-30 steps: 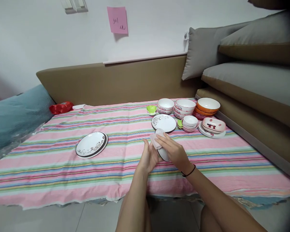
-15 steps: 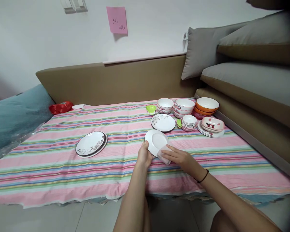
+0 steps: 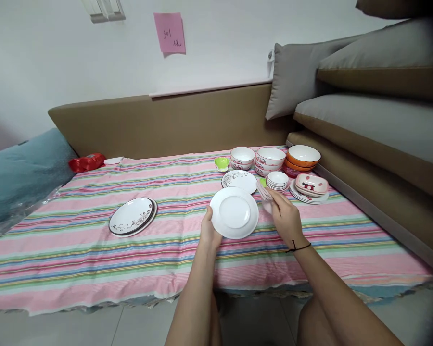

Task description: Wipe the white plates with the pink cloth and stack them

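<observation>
My left hand [image 3: 210, 231] grips the left edge of a white plate [image 3: 234, 213], whose plain underside with its foot ring faces me. Just right of the plate, my right hand [image 3: 284, 214] is closed on a folded pale cloth [image 3: 263, 191], apart from the plate. Behind the held plate lies a flower-patterned plate [image 3: 239, 181] with a dark rim. A small stack of similar plates [image 3: 132, 215] rests on the striped cloth to the left.
Stacked white bowls [image 3: 270, 158], orange bowls [image 3: 303, 156], small white bowls [image 3: 277, 180] and a pink patterned dish [image 3: 312, 184] stand at the right. A green leaf-shaped dish [image 3: 222, 164] sits behind. Cushions [image 3: 368, 115] pile up far right; a red package [image 3: 87, 162] lies back left.
My right hand has moved the cloth off the plate, up and to the right. The plate has tilted to show its underside more squarely, and the view has shifted slightly.
</observation>
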Action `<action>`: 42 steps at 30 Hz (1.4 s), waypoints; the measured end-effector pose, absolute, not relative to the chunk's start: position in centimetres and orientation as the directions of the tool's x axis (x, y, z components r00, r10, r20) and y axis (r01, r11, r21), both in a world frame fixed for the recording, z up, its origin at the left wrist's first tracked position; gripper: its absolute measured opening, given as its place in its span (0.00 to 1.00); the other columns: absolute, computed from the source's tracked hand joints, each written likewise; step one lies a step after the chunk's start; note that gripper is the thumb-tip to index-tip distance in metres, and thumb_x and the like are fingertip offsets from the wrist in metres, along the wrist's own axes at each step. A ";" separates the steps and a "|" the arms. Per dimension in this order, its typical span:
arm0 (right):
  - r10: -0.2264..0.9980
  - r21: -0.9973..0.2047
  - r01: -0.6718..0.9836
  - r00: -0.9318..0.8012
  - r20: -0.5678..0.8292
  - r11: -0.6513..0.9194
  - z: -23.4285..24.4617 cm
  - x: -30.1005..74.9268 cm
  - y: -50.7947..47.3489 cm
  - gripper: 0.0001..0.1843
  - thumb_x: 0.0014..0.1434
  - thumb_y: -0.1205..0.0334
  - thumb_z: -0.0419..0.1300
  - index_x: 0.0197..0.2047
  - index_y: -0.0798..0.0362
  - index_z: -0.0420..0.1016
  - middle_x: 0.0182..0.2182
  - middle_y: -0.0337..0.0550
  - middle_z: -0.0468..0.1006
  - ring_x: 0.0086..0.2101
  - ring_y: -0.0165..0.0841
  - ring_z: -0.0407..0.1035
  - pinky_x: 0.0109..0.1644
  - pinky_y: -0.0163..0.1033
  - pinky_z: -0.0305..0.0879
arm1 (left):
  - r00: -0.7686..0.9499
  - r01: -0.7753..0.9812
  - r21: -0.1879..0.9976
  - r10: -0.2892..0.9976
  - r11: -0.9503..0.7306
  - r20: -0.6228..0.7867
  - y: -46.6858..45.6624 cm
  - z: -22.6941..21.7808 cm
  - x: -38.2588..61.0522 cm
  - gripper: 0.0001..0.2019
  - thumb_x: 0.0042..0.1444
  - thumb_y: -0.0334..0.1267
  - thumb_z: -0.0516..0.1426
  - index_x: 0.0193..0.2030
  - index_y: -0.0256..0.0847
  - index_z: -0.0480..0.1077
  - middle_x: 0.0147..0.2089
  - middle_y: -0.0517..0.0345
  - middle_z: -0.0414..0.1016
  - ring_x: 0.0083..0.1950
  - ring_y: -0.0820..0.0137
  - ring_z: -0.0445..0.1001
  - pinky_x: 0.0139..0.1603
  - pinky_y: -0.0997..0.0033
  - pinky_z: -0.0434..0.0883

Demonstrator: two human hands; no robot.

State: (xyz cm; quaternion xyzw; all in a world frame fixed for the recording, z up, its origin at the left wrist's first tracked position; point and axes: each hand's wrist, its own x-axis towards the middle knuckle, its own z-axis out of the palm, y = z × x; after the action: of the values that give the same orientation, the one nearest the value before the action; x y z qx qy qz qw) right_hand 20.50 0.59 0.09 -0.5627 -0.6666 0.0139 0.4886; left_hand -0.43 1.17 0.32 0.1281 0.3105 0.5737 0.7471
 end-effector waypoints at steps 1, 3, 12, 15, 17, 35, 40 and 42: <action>0.756 -0.585 0.736 0.154 0.636 0.342 0.3 20.0 0.8 0.24 0.61 0.70 0.45 0.57 0.52 0.71 0.53 0.47 0.75 0.52 0.39 0.69 0.57 0.48 0.67 | 0.143 -0.769 0.561 0.938 0.306 -0.316 1.1 0.4 -0.3 0.26 0.60 0.52 0.51 0.59 0.37 0.67 0.54 0.47 0.75 0.58 0.56 0.71 0.60 0.56 0.66; 0.750 -0.595 0.744 0.198 0.631 0.304 0.5 19.0 1.1 0.23 0.61 0.69 0.46 0.56 0.52 0.71 0.50 0.48 0.76 0.50 0.41 0.71 0.54 0.48 0.69 | 0.117 -0.733 0.610 0.939 0.301 -0.323 1.0 0.4 -0.1 0.26 0.59 0.52 0.52 0.56 0.36 0.69 0.52 0.46 0.77 0.57 0.55 0.72 0.60 0.55 0.66; 0.653 -0.311 0.649 -0.385 0.653 0.694 1.5 15.8 1.4 0.26 0.61 0.75 0.43 0.56 0.51 0.71 0.58 0.42 0.70 0.62 0.38 0.55 0.66 0.53 0.55 | 0.088 -0.650 0.730 0.975 0.210 -0.202 1.0 0.2 0.5 0.25 0.55 0.50 0.59 0.52 0.31 0.71 0.46 0.42 0.79 0.53 0.55 0.74 0.57 0.57 0.67; 0.644 -0.297 0.639 -0.418 0.641 0.710 1.4 15.4 1.4 0.25 0.61 0.75 0.44 0.56 0.52 0.70 0.59 0.43 0.69 0.63 0.40 0.53 0.66 0.56 0.54 | 0.089 -0.659 0.719 0.972 0.221 -0.217 1.1 0.0 0.3 0.25 0.55 0.51 0.59 0.51 0.30 0.72 0.45 0.42 0.79 0.52 0.54 0.75 0.56 0.55 0.67; 0.659 -0.314 0.651 -0.390 0.643 0.691 1.3 15.4 1.4 0.25 0.61 0.74 0.45 0.58 0.51 0.68 0.58 0.43 0.70 0.62 0.39 0.55 0.65 0.54 0.57 | 0.075 -0.650 0.732 0.976 0.203 -0.204 1.1 0.0 0.3 0.25 0.54 0.50 0.59 0.50 0.31 0.72 0.45 0.43 0.80 0.51 0.54 0.75 0.56 0.56 0.67; 0.572 -0.267 0.534 -0.559 0.601 0.802 1.6 17.9 1.2 0.20 0.67 0.67 0.45 0.52 0.45 0.75 0.55 0.40 0.73 0.61 0.36 0.58 0.63 0.50 0.60 | 0.344 -0.540 0.730 0.902 0.418 -0.261 0.2 -0.5 -0.4 0.20 0.54 0.47 0.61 0.45 0.32 0.75 0.40 0.43 0.81 0.44 0.54 0.78 0.49 0.56 0.71; 0.619 -0.310 0.573 -0.487 0.616 0.759 1.2 19.3 1.3 0.21 0.66 0.68 0.46 0.52 0.43 0.76 0.55 0.40 0.72 0.61 0.38 0.58 0.61 0.50 0.63 | 0.320 -0.591 0.690 0.907 0.418 -0.275 0.1 -0.4 -0.1 0.24 0.55 0.49 0.59 0.51 0.31 0.73 0.42 0.42 0.80 0.48 0.51 0.77 0.53 0.54 0.70; 0.640 -0.325 0.600 -0.438 0.631 0.731 1.1 19.9 1.2 0.23 0.64 0.70 0.46 0.53 0.44 0.75 0.56 0.41 0.72 0.60 0.38 0.60 0.61 0.50 0.63 | 0.288 -0.618 0.673 0.913 0.407 -0.288 0.1 -0.1 -0.1 0.25 0.55 0.49 0.58 0.53 0.32 0.72 0.45 0.42 0.80 0.51 0.51 0.76 0.55 0.53 0.69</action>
State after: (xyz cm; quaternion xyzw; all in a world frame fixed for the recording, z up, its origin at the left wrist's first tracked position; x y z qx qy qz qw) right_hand 19.95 1.19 1.13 -0.3657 -0.8476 0.0264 0.3835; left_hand -0.09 0.07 -0.13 0.2232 0.3310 0.4966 0.7707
